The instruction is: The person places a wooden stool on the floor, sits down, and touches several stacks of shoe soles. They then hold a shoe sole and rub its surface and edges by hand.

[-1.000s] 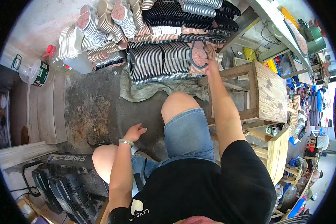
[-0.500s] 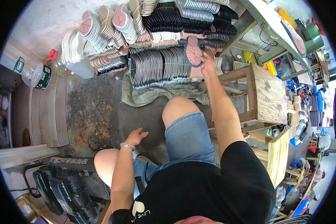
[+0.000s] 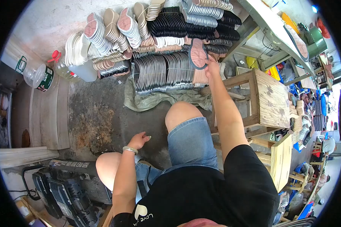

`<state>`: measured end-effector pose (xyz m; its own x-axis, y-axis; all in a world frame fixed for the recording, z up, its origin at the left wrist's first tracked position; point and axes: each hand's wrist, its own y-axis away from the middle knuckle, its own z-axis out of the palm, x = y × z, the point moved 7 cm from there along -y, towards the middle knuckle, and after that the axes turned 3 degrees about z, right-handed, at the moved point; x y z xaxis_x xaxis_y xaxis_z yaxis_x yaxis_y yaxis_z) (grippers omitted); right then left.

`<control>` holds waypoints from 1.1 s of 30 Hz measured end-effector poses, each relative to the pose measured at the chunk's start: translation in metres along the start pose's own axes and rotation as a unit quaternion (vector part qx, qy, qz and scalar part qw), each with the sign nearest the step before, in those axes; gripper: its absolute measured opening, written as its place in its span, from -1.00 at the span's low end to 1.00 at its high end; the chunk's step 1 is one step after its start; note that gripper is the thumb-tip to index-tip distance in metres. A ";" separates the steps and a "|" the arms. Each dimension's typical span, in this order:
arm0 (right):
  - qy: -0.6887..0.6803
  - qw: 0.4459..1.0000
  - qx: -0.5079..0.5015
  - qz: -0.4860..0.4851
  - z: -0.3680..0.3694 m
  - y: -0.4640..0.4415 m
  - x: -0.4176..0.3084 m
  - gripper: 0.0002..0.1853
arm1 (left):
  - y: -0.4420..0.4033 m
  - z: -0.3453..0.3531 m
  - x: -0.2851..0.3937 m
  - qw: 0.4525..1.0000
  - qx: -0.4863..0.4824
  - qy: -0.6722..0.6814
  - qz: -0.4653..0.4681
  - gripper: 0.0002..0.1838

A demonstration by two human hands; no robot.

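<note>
My right hand (image 3: 212, 69) is closed on the near end of a shoe sole (image 3: 197, 53). The sole has a pinkish face with dark markings and a dark grey rim. It is held up in front of bundled stacks of soles (image 3: 150, 72) with grey and black edges. Lower down, my left hand (image 3: 139, 140), with a pale bangle at the wrist, hangs over the floor beside my knee. It holds nothing, and its fingers are loosely bent and apart.
More sole stacks (image 3: 96, 32) line the wall. A wooden stool (image 3: 271, 99) stands right, below a workbench (image 3: 267, 22) with another sole (image 3: 297, 42). Plastic jugs (image 3: 83, 70) are at left, a dark machine (image 3: 70, 193) lower left. Crumpled sheeting (image 3: 147, 102) lies under the stacks.
The view has shifted slightly, so the stacks and stool sit a little lower. My right hand still holds the sole in nearly the same place; my left hand has barely moved.
</note>
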<state>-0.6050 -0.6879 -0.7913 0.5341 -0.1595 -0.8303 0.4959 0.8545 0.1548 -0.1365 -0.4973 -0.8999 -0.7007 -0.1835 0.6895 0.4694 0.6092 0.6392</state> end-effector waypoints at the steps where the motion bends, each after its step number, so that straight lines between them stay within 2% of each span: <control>1: -0.010 1.000 -0.006 -0.002 0.002 -0.001 -0.001 -0.61 | 0.000 0.001 -0.001 1.000 0.002 0.012 0.002 -0.33; 6: 0.009 1.000 -0.023 -0.003 0.006 -0.011 0.000 -0.60 | 0.000 0.002 -0.003 1.000 0.005 0.028 0.004 -0.31; 8: -0.008 1.000 -0.017 -0.007 0.009 -0.009 -0.002 -0.59 | -0.001 0.000 -0.004 0.999 0.032 0.000 0.040 -0.31; 15: -0.007 1.000 0.000 -0.008 0.014 0.002 -0.007 -0.59 | 0.001 0.002 -0.009 0.999 0.019 0.018 0.022 -0.30; 18: -0.042 0.998 -0.043 -0.018 0.028 0.007 -0.016 -0.61 | 0.002 -0.001 -0.005 0.999 0.032 0.015 0.027 -0.30; 21: -0.047 0.998 0.007 -0.042 0.029 0.008 -0.022 -0.62 | 0.004 0.000 -0.002 1.000 0.005 0.010 0.004 -0.31; 27: -0.054 0.998 -0.012 -0.043 0.041 0.004 -0.029 -0.61 | 0.006 -0.005 0.006 0.999 0.030 -0.019 0.033 -0.32; 29: -0.063 0.997 -0.021 -0.037 0.045 0.008 -0.030 -0.61 | 0.009 -0.005 0.006 1.000 0.013 -0.014 0.008 -0.32; 33: -0.078 0.993 -0.057 -0.063 0.051 0.012 -0.037 -0.61 | 0.002 0.000 -0.008 1.000 0.016 0.006 0.016 -0.32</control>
<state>-0.5838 -0.6966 -0.7309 0.5769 -0.3362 -0.7444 0.4900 0.8716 -0.0139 -0.1301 -0.4952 -0.9040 -0.6791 -0.1737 0.7132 0.4734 0.6388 0.6064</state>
